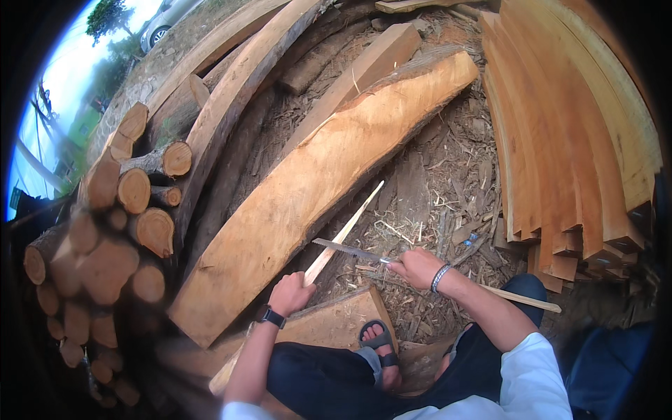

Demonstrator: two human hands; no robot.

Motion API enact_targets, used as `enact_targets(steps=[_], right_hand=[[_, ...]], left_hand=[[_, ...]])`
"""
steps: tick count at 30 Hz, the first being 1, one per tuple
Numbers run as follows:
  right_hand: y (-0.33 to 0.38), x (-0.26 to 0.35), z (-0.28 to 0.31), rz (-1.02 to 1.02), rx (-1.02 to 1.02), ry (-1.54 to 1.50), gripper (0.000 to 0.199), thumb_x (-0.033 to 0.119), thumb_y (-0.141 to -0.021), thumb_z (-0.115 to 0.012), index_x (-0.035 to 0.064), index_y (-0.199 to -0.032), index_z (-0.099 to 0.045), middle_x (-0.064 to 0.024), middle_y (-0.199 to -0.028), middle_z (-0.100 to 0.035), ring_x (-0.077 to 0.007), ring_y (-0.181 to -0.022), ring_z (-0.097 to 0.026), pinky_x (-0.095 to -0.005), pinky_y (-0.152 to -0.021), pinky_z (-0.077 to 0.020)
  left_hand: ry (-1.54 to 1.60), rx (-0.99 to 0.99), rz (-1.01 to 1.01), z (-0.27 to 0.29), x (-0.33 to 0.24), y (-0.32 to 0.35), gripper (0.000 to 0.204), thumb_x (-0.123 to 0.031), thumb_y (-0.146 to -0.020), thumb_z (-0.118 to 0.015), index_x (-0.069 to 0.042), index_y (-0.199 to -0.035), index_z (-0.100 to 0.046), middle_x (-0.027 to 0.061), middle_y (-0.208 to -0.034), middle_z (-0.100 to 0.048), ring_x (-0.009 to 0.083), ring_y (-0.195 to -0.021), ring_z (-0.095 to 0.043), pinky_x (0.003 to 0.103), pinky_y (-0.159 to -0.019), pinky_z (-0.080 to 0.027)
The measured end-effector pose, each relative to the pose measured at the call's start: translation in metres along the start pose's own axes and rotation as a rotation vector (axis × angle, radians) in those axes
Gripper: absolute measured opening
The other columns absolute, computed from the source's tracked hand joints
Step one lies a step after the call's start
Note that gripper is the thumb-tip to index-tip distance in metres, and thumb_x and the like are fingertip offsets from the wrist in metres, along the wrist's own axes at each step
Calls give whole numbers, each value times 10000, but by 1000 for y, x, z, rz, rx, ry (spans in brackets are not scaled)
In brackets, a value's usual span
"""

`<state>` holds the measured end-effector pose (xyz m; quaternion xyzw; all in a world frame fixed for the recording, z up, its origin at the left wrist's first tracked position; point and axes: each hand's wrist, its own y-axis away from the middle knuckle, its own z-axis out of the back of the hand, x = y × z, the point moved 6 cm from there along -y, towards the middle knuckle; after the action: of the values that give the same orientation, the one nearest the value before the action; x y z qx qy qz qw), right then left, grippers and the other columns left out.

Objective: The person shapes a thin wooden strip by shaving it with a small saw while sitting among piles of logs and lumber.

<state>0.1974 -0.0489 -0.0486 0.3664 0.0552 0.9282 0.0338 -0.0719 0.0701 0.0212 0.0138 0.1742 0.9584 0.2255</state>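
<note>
Beside a big slab [308, 189], the left hand [290, 294] grips a pale stick [344, 233] while the right hand [416, 268] closes on a saw [348, 250] crossing it; cutting appears underway, needing steady strokes.

We see outdoor timber yard, rough woodworking spot. Cut logs [133, 217] stacked at 9 o'clock, thick slab [315, 189] at centre, curved sawn planks [567, 133] piled at 2 o'clock. Wood chips and bark [448, 182] cover ground. Parked car [164, 21], trees, sky at 11 o'clock.
</note>
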Motion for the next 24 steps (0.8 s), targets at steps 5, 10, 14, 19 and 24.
enact_targets(steps=[5,10,14,19,24], right_hand=[[-5,-11,14,-118,-8,-12,557,428,-986,-520,-71,-801,-686,-305,-727,-644,-465,-719,-659,-510,-715,-535],[-2,-4,5,-29,19,-4,543,417,-985,-523,-73,-812,-681,-307,-753,-648,-460,-754,-663,-515,-729,-533],[-13,-30,19,-123,-42,8,578,441,-986,-517,-85,-802,-675,-313,-768,-649,-460,-773,-663,-518,-740,-532],[-5,-5,3,-15,85,-38,571,435,-985,-520,-81,-797,-675,-305,-787,-658,-449,-773,-669,-513,-752,-535],[-9,-20,21,-134,-18,3,563,436,-982,-522,-83,-831,-679,-309,-798,-659,-453,-786,-670,-504,-746,-534]], left_hand=[[-24,-17,-11,2,2,2,376,-319,-808,-586,51,-850,-632,307,-882,-653,451,-883,-644,512,-797,-512],[-16,21,12,-5,5,2,379,-321,-811,-581,53,-848,-630,310,-893,-655,455,-897,-642,510,-801,-512],[-15,12,-6,1,0,0,379,-325,-811,-581,49,-854,-627,307,-900,-656,454,-895,-641,510,-797,-513],[3,46,19,-6,7,0,380,-329,-813,-585,48,-848,-622,300,-903,-658,449,-898,-641,510,-795,-514],[6,-3,-14,1,-2,3,386,-338,-812,-594,46,-836,-629,302,-887,-655,450,-880,-644,511,-784,-513]])
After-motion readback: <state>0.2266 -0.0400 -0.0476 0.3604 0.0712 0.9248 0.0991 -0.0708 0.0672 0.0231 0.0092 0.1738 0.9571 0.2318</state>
